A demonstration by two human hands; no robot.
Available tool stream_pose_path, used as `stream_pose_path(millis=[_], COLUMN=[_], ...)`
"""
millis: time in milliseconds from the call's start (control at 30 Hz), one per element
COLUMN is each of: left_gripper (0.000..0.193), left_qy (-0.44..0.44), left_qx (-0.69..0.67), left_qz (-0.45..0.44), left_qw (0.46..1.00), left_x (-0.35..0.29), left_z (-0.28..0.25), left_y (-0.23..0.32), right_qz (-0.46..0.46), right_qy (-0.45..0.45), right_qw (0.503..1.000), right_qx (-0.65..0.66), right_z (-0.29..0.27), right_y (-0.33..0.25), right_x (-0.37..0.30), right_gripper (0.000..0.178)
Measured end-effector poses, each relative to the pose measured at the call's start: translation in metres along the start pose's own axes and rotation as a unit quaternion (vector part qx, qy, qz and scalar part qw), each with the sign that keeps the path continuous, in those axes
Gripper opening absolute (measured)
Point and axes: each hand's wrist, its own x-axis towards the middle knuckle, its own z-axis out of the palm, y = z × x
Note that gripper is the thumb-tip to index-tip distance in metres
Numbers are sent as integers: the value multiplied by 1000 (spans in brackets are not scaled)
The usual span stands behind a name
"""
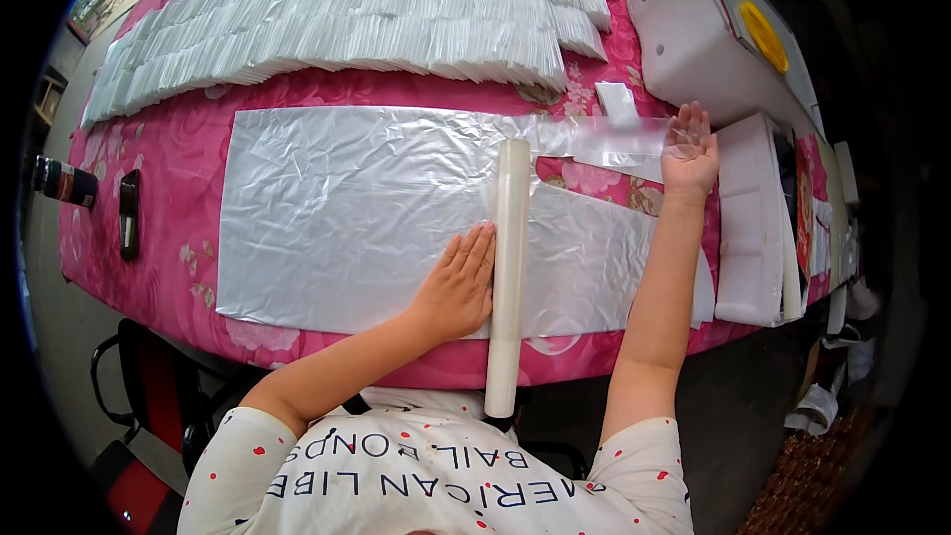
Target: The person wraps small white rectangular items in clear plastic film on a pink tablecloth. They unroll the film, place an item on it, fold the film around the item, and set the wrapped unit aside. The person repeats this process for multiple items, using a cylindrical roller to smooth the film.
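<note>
A large sheet of silvery-white plastic bags [327, 208] lies spread across the pink flowered tablecloth, with narrow handle strips at its right end. Across it, pointing toward my body, lies a long pale roller [509, 258]; its near end juts past the table edge. My left hand [458, 279] rests flat on the plastic with fingers outstretched, right beside the roller. Over at the upper handle strip [619, 139], my right hand [690, 151] is turned palm up, its fingers extended against the clear end of the plastic. Whether it bears any of the strip's weight is unclear.
Long rows of folded white plastic bags [347, 25] fill the far side. White foam boxes [693, 30] stand at the right, one with a yellow ring [764, 37]. At the left are a dark jar [65, 181] and a dark oblong object [129, 214]. A red-black chair [154, 386] stands nearby.
</note>
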Motion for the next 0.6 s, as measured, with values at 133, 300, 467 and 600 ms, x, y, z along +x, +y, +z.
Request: stream_pose_path(millis=[133, 300, 467, 600], left_gripper=[65, 64, 59, 60], left_qy=[1, 64, 93, 39], left_qx=[26, 42, 109, 72], left_qz=[-9, 51, 22, 10], left_qw=[1000, 996, 989, 997], left_x=[-3, 0, -2, -1], left_z=[1, 10, 33, 18], left_y=[-2, -6, -11, -5], right_qz=[-46, -15, -44, -20], right_qy=[-128, -380, -514, -598], right_qw=[966, 836, 686, 574], right_qx=[-222, -396, -513, -560], right_z=[88, 130, 126, 100], right_y=[33, 167, 274, 296], right_x=[-59, -171, -262, -287], right_gripper=[40, 35, 32, 45])
